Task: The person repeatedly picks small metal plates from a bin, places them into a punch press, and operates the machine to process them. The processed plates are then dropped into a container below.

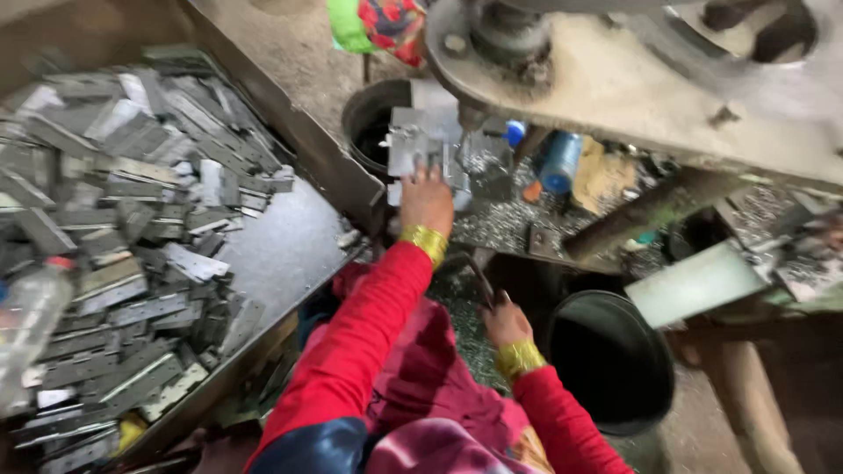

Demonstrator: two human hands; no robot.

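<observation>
Reaching up toward twelve o'clock, our left hand sets a flat grey metal piece at the bed of the press machine. The fingers lie spread against the lower edge of the piece, a loose and mostly open grip that steadies it more than clamps it; the picture is blurred there, so we cannot tell how firmly it is held. The piece sits just above the fingertips, at twelve o'clock from the hand, touching it.

Our right hand is low, at about five o'clock from the left one, its grip closed round a thin dark lever that rises toward eleven o'clock.

As to progress, we judge the work to be in mid-run. The tray at nine o'clock carries a large heap of grey metal strips, with a bare patch of its floor nearest us. Whether those strips are blanks waiting or finished pieces we cannot tell. One piece is at the machine now, so much appears left. Metal shavings lie thick on the table under the press.

A black bucket stands at four o'clock, just beside the right hand, and a second dark pot sits at eleven o'clock from the left hand. A clear plastic bottle lies on the heap at the far nine o'clock edge.
</observation>
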